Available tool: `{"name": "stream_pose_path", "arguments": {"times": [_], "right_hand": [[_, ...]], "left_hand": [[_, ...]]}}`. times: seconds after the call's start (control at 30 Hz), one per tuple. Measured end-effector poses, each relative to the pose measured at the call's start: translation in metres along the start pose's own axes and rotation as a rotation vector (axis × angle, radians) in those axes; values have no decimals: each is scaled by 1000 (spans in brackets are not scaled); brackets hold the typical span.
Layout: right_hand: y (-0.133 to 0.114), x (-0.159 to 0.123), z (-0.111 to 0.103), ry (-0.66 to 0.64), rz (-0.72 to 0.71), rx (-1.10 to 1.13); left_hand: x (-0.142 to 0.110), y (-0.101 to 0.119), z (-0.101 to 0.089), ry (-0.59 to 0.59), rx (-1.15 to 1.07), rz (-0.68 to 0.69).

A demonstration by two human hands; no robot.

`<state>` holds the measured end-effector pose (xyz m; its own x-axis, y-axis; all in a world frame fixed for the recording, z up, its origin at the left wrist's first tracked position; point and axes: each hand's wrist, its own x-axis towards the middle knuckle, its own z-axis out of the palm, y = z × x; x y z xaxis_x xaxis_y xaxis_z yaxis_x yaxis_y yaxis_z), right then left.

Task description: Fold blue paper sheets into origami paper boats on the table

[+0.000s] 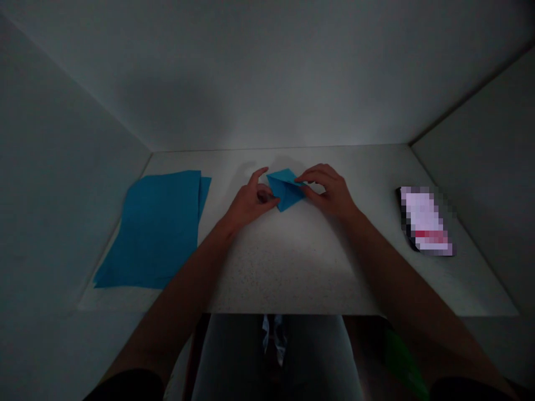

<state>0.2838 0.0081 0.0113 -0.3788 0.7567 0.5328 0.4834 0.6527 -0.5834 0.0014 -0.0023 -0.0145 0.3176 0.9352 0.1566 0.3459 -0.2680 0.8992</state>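
Note:
A small folded piece of blue paper (288, 195) is held between my two hands, just above or on the pale speckled tabletop. My left hand (253, 197) pinches its lower left edge with the thumb in front, while the index finger points up and away from the paper. With thumb and fingertips, my right hand (328, 189) grips the right side, where a flap stands slightly lifted and a dark fold opens beneath it. The fingertips behind the paper are partly hidden.
To the left lies a stack of blue paper sheets (163, 228), edges uneven. A phone (426, 220) with a lit, blurred screen rests on the right. White walls enclose the speckled tabletop (292, 267) at the back and sides. My legs are below its front edge.

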Motion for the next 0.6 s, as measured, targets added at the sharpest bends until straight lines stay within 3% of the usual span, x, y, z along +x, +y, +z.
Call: {"name": "stream_pose_path", "arguments": {"times": [0.2, 0.3, 0.43, 0.6], "right_hand": [[5, -4, 7, -230, -138, -85], [12, -6, 8, -328, -132, -104], [20, -4, 4, -336, -81, -100], [29, -1, -4, -321, -24, -23]], "left_hand": [[3, -8, -9, 124, 343, 160], [6, -12, -11, 73, 420, 219], [8, -14, -10, 28, 476, 268], [10, -10, -10, 10, 437, 216]]}}
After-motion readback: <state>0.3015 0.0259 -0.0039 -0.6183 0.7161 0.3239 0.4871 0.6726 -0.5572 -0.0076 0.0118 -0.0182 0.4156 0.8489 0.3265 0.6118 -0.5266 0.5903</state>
